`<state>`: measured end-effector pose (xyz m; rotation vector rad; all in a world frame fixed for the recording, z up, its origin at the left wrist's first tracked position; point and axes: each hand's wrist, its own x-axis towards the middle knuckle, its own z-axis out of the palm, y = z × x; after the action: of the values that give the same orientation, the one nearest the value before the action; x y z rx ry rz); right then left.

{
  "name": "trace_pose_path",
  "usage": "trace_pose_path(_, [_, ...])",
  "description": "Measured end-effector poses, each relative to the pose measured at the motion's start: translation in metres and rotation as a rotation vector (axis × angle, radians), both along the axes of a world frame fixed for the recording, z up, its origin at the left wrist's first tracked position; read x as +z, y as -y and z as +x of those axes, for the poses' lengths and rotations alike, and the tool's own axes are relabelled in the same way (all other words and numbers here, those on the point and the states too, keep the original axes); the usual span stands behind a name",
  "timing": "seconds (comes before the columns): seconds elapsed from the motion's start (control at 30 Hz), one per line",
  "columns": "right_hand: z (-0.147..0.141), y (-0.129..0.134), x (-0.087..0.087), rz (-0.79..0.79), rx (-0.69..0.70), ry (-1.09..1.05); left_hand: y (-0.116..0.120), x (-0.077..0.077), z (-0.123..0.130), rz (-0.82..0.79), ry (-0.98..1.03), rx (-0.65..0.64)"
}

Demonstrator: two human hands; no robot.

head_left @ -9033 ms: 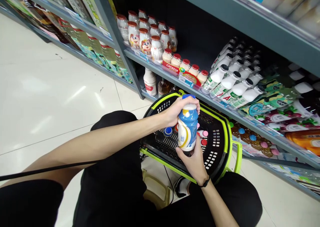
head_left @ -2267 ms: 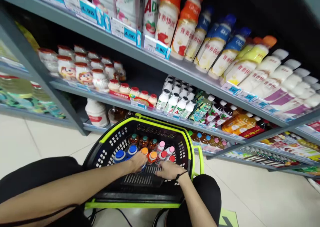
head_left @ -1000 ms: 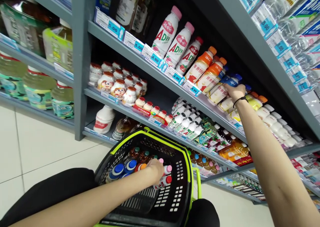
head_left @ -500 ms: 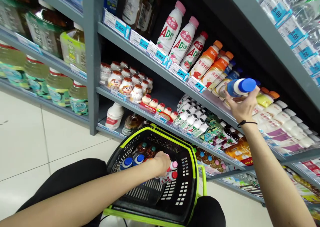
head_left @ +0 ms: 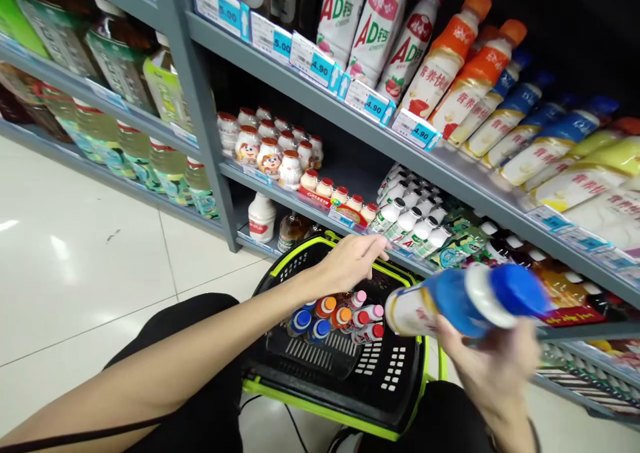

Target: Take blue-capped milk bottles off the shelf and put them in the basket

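My right hand (head_left: 490, 373) grips a drink bottle (head_left: 453, 300) with a blue cap, blue upper part and white lower label. The bottle is tilted close to the camera, right of the basket, and its cap end is blurred by motion. My left hand (head_left: 353, 260) hovers above the black basket (head_left: 320, 396), fingers loosely stretched and nothing in them. Inside the basket stand several bottles, among them a blue-capped bottle (head_left: 300, 322), an orange-capped bottle (head_left: 342, 317) and a red-capped bottle (head_left: 367, 334). The left hand and forearm hide part of the basket's far side.
A grey shelf unit (head_left: 290, 66) rises ahead, carrying AD bottles (head_left: 380, 26) and more blue-capped bottles (head_left: 555, 140). Small white bottles (head_left: 270, 156) fill a lower shelf. Large drink bottles (head_left: 120, 53) line the left shelves. My knees flank the basket on the tiled floor (head_left: 80, 253).
My right hand has brought the blue-capped bottle down from the upper shelf towards the basket. My left hand has lifted out of the basket, leaving the bottles there. The camera view has shifted.
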<state>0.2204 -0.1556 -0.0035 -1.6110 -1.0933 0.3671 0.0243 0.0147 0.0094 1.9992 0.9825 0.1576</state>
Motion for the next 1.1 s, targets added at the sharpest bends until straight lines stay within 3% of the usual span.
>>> trace_pose_path(0.1, [-0.026,-0.007,-0.034,-0.124,0.099,0.023,0.011,0.001,0.003,-0.26,0.123,-0.047])
trace_pose_path(0.2, [-0.039,-0.016,-0.059,-0.206,0.199,0.061,0.028,-0.013,0.005,-0.294,0.082,-0.103])
trace_pose_path(0.37, [-0.046,-0.018,-0.085,-0.226,0.28,-0.045,0.04,-0.04,0.005,-0.364,0.139,0.055])
trace_pose_path(0.47, [-0.047,-0.014,-0.103,-0.194,0.367,-0.348,0.035,-0.045,0.006,-0.449,0.239,0.185])
trace_pose_path(0.6, [-0.056,-0.002,-0.124,-0.244,0.655,-0.991,0.025,-0.051,0.007,-0.563,0.389,0.373])
trace_pose_path(0.7, [-0.071,0.007,-0.128,-0.274,0.811,-1.346,0.019,-0.054,0.006,-0.602,0.4,0.419])
trace_pose_path(0.83, [-0.085,0.013,-0.126,-0.259,0.651,-1.385,0.012,-0.045,0.003,-0.499,0.442,0.264])
trace_pose_path(1.0, [-0.085,0.011,-0.128,-0.252,0.416,-1.055,0.006,-0.029,-0.004,-0.24,0.266,0.07])
trace_pose_path(1.1, [-0.086,0.008,-0.132,-0.266,0.386,-0.827,0.007,-0.024,-0.004,-0.225,0.22,0.041])
